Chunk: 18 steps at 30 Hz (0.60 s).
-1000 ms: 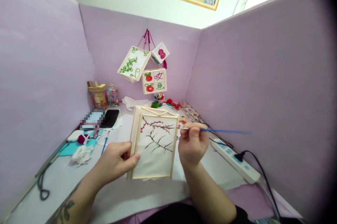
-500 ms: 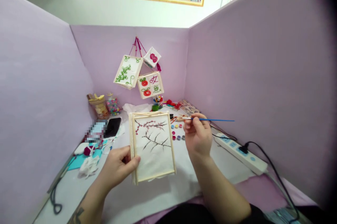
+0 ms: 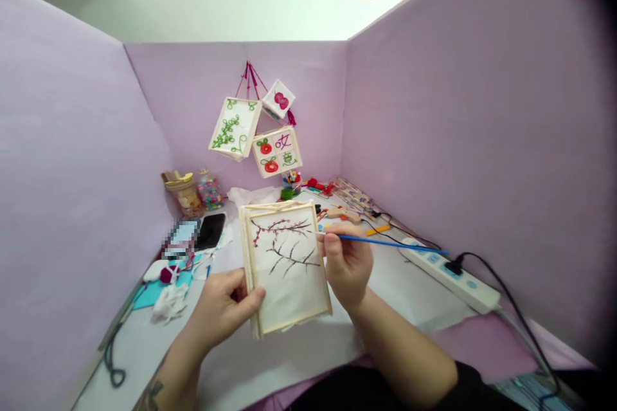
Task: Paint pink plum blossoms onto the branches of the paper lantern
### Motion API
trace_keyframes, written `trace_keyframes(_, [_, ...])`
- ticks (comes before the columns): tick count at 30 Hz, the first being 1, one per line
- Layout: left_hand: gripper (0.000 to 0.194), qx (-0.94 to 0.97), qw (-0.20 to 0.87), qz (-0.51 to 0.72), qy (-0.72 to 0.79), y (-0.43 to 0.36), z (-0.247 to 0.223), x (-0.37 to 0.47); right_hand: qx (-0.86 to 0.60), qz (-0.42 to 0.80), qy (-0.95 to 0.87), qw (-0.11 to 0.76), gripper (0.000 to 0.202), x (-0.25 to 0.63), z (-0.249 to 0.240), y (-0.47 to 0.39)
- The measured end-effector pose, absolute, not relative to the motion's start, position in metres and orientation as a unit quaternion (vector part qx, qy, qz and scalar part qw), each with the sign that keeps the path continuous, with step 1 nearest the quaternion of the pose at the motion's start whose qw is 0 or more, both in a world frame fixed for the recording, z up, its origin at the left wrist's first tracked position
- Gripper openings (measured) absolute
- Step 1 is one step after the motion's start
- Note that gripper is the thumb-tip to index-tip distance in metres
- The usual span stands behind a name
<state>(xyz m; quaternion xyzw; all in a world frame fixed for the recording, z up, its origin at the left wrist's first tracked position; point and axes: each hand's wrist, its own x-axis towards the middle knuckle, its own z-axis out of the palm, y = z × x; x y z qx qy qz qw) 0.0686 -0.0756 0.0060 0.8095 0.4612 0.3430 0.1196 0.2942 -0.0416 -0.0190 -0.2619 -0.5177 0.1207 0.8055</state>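
The left hand [image 3: 226, 305] is closed around the left edge of the framed panel [image 3: 292, 300], with its thumb on the front, probably so that the painted face is turned to the person and does not shake. The panel is raised above the tabletop [image 3: 400, 292], between the two hands. In the right hand [image 3: 349, 264], the grip pinches the blue brush [image 3: 380, 243] near its pale tip, which I think gives finer control. This tip is near the right end of the upper branch [image 3: 282, 228]; whether it touches, I cannot tell. The power strip [image 3: 482, 296] lies to the right, perhaps to be reachable by cables
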Motion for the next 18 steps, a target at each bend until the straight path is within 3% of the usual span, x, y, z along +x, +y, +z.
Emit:
trace_keyframes(5, [0.037, 0.808, 0.120, 0.349, 0.458, -0.077, 0.008, 0.071, -0.265, 0.031, -0.530, 0.805, 0.006, 0.293, -0.023, -0.036])
trace_keyframes(13, [0.038, 0.810, 0.116, 0.339, 0.464, -0.077, 0.007, 0.069, -0.242, 0.113, -0.524, 0.809, 0.021, 0.295, -0.031, -0.031])
trace_keyframes(18, [0.038, 0.809, 0.117, 0.340, 0.465, -0.077, 0.009, 0.070, -0.247, 0.140, -0.518, 0.807, 0.016, 0.294, -0.023, -0.032])
